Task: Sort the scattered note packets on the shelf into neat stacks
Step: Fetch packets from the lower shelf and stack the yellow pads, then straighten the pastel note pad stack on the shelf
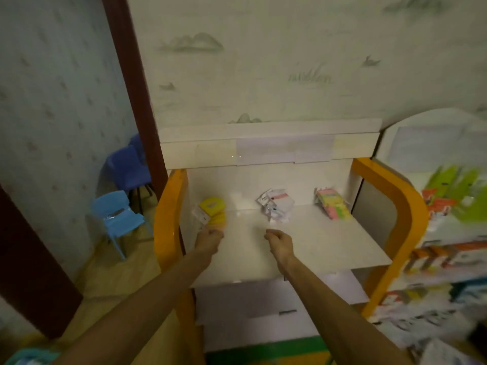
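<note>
Yellow packets point(214, 212) touch left hand point(210, 237) fingertips.

Nothing here can be read — the picture is too blurred. The yellow note packets point(212, 206) carry a small label, its print illegible.

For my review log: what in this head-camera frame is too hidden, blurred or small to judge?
- Print on the yellow packets: too small, head view.
- Count of the white packets: jumbled, overlapping.
- Left hand fingers: turned away, behind the packets it holds.
- Right hand: curled, whether it pinches anything is unclear.
- Neighbouring rack goods: motion-blurred, cut by the right edge.
</note>
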